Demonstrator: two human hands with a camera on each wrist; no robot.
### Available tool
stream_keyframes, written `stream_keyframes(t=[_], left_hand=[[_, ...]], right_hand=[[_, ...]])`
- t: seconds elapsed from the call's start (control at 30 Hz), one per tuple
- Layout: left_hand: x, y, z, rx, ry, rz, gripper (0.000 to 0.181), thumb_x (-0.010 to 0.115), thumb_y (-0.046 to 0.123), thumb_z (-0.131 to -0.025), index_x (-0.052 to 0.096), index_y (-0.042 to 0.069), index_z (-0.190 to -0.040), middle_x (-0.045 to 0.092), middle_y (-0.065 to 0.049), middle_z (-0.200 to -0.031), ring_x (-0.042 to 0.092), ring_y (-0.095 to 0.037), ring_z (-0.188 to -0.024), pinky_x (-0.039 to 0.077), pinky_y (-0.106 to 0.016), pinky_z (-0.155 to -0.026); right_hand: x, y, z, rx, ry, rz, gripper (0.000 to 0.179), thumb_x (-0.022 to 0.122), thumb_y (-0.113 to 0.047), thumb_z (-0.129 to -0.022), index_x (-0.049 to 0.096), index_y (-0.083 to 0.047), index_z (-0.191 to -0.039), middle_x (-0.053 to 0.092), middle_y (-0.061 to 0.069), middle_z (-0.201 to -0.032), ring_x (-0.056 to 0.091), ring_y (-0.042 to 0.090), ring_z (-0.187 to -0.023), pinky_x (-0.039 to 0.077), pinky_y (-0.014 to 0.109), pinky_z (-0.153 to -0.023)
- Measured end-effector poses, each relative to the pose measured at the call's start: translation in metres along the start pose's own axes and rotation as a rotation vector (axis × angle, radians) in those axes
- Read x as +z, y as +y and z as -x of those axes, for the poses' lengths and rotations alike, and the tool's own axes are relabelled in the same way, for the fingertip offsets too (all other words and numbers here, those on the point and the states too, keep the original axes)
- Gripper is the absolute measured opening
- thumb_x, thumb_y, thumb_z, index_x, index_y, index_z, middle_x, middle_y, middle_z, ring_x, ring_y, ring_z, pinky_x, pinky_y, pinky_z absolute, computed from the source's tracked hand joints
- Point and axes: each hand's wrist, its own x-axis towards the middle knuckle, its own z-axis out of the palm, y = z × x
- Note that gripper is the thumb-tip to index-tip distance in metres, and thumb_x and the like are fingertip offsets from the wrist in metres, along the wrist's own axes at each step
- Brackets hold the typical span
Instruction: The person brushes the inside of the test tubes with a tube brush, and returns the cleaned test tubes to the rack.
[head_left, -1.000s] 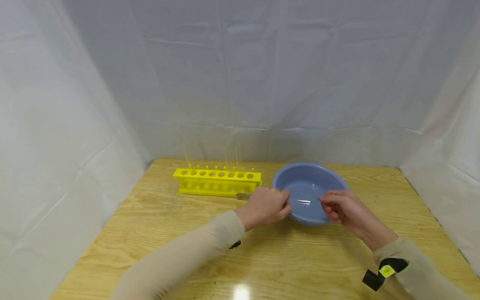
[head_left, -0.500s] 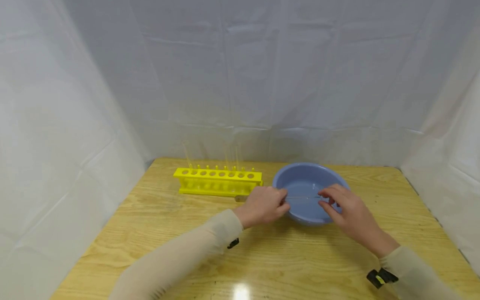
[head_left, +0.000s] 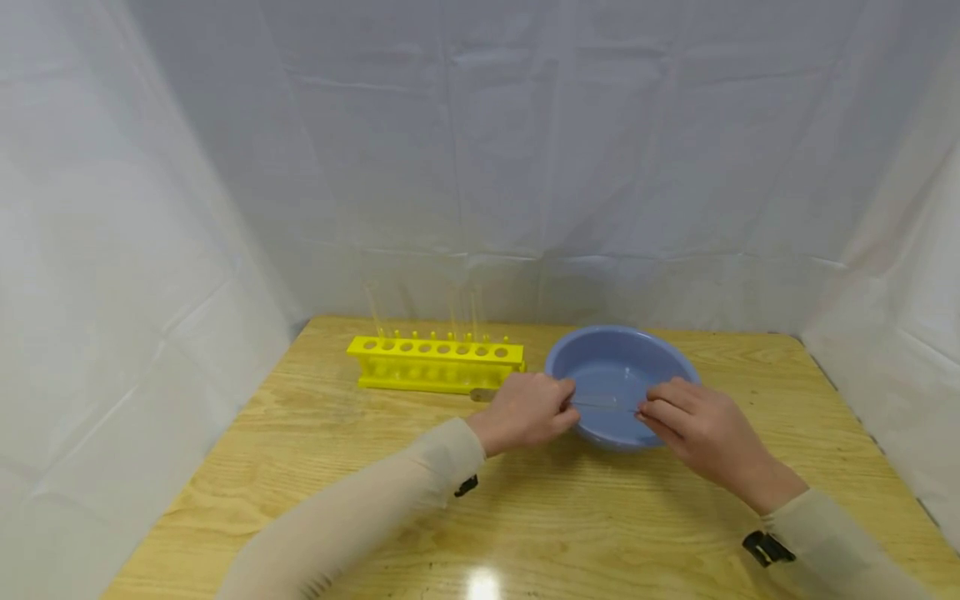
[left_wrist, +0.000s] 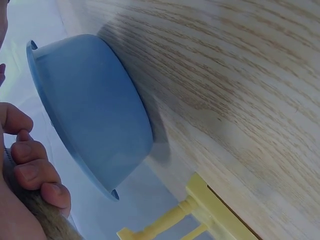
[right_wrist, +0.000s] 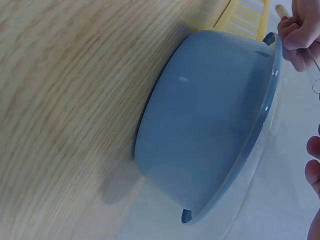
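Note:
In the head view, my left hand (head_left: 525,412) grips a glass test tube (head_left: 596,401) lying level over the blue basin (head_left: 562,354). A brown test tube brush (head_left: 480,394) is inside it, its bristled end showing left of the fist. The left wrist view shows the bristles (left_wrist: 42,212) under my curled fingers. The brush's thin wire comes out of the tube's open mouth (right_wrist: 316,86), which faces right. My right hand (head_left: 705,429) pinches the wire's end between thumb and fingertips, over the basin's right side.
A yellow test tube rack (head_left: 435,347) stands left of the basin, with three clear tubes upright at its back pegs. White sheeting (head_left: 495,167) hangs behind the wooden table (head_left: 570,517) and at both sides.
My right hand has loosened its fingers, turned further over the wire and pinched it again. The left hand and the tube have stayed almost in place.

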Motion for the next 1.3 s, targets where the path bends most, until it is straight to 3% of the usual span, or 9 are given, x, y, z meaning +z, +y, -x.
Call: stream_keyframes(t=[0.23, 0.3, 0.43, 0.6, 0.73, 0.97, 1.1, 1.2, 1.3], left_hand=[[0.003, 0.000, 0.001, 0.020, 0.033, -0.026, 0.026, 0.052, 0.033, -0.098, 0.046, 0.022, -0.075, 0.048, 0.008, -0.057, 0.043, -0.007, -0.046, 0.032, -0.024, -0.041], [0.003, 0.001, 0.001, 0.025, 0.041, -0.031, 0.026, 0.052, 0.033, -0.098, 0.046, 0.022, -0.075, 0.048, 0.008, -0.057, 0.043, -0.007, -0.046, 0.032, -0.024, -0.041], [0.003, 0.001, 0.001, 0.032, 0.055, -0.042, 0.026, 0.053, 0.032, -0.098, 0.045, 0.022, -0.075, 0.046, 0.008, -0.057, 0.041, -0.006, -0.045, 0.030, -0.024, -0.041], [0.002, 0.003, 0.001, 0.035, 0.062, -0.055, 0.026, 0.052, 0.032, -0.098, 0.045, 0.022, -0.075, 0.044, 0.009, -0.056, 0.038, -0.006, -0.045, 0.028, -0.023, -0.040], [0.002, 0.004, 0.001, 0.041, 0.073, -0.077, 0.026, 0.052, 0.033, -0.098, 0.045, 0.022, -0.075, 0.042, 0.009, -0.056, 0.037, -0.005, -0.045, 0.028, -0.023, -0.040], [0.003, 0.005, 0.000, 0.060, 0.124, -0.117, 0.026, 0.053, 0.033, -0.097, 0.046, 0.022, -0.073, 0.041, 0.009, -0.055, 0.037, -0.005, -0.044, 0.027, -0.023, -0.039], [0.005, 0.005, 0.000, 0.064, 0.124, -0.121, 0.026, 0.053, 0.032, -0.096, 0.045, 0.022, -0.073, 0.039, 0.009, -0.055, 0.036, -0.005, -0.045, 0.027, -0.022, -0.039], [0.006, 0.004, 0.000, 0.049, 0.111, -0.097, 0.027, 0.053, 0.031, -0.096, 0.045, 0.022, -0.072, 0.040, 0.009, -0.055, 0.037, -0.005, -0.045, 0.028, -0.023, -0.040], [0.006, 0.003, -0.001, 0.025, 0.087, -0.057, 0.027, 0.053, 0.032, -0.097, 0.045, 0.023, -0.073, 0.043, 0.009, -0.056, 0.039, -0.006, -0.046, 0.030, -0.023, -0.041]], right_hand=[[-0.002, -0.004, 0.001, 0.133, -0.064, -0.161, 0.020, 0.061, -0.025, -0.101, 0.067, -0.015, -0.085, 0.062, -0.009, -0.083, 0.053, 0.002, -0.068, 0.046, 0.017, -0.060], [-0.004, -0.006, 0.001, 0.243, -0.108, -0.264, 0.013, 0.068, -0.015, -0.096, 0.064, -0.018, -0.084, 0.058, -0.012, -0.080, 0.046, -0.002, -0.065, 0.041, 0.015, -0.058], [-0.008, -0.011, 0.000, 0.513, -0.177, -0.483, 0.024, 0.073, 0.000, -0.088, 0.060, -0.020, -0.082, 0.053, -0.011, -0.072, 0.039, -0.001, -0.055, 0.038, 0.018, -0.053], [-0.012, -0.012, -0.004, 0.790, -0.245, -0.668, 0.018, 0.067, -0.010, -0.096, 0.059, -0.011, -0.080, 0.049, 0.001, -0.063, 0.041, 0.016, -0.049, 0.039, 0.028, -0.049], [-0.014, -0.009, -0.006, 1.001, -0.300, -0.816, 0.027, 0.066, -0.020, -0.098, 0.055, -0.004, -0.079, 0.046, 0.005, -0.060, 0.040, 0.025, -0.049, 0.040, 0.034, -0.050], [-0.013, -0.002, -0.009, 1.314, -0.324, -1.230, 0.033, 0.057, -0.019, -0.102, 0.049, -0.009, -0.071, 0.046, -0.002, -0.060, 0.037, 0.013, -0.049, 0.024, 0.038, -0.051], [-0.010, -0.002, -0.010, 1.355, -0.327, -1.277, 0.033, 0.054, -0.018, -0.103, 0.050, -0.011, -0.070, 0.045, -0.003, -0.061, 0.037, 0.010, -0.049, 0.022, 0.035, -0.051], [-0.007, -0.007, -0.008, 1.281, -0.306, -1.114, 0.030, 0.057, -0.022, -0.102, 0.053, -0.007, -0.077, 0.047, -0.001, -0.061, 0.041, 0.011, -0.050, 0.031, 0.035, -0.049], [-0.003, -0.011, -0.002, 1.067, -0.255, -0.842, 0.014, 0.065, -0.017, -0.099, 0.061, -0.006, -0.092, 0.057, 0.000, -0.070, 0.051, 0.012, -0.057, 0.044, 0.032, -0.052]])
